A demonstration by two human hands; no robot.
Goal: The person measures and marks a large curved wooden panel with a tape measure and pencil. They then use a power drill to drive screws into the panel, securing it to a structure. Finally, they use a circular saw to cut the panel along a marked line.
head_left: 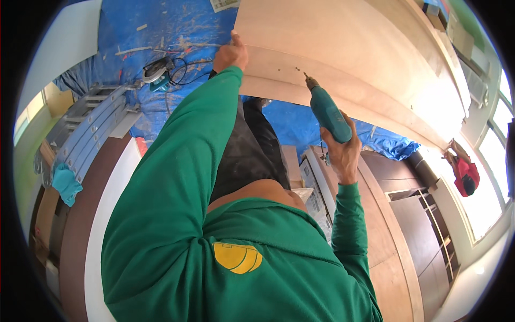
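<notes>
My right hand (343, 147) is wrapped round the grip of a teal power drill (328, 111). The drill's bit (306, 74) points up and to the left, close to small dark marks on a large plywood panel (343, 43). Whether the bit touches the wood I cannot tell. At the panel's left end, my left hand (232, 55) grips the edge, its thumb up along the side and its other fingers partly hidden. Both my arms are in green sleeves.
Blue tarpaulin (120, 27) covers the floor. A circular saw (156, 74) with a black cable lies on it, left of the panel. Beyond stands an aluminium ladder (99, 126) with a teal cloth (66, 184). Boards and cabinets lie behind at right; a person in red (465, 172) is far right.
</notes>
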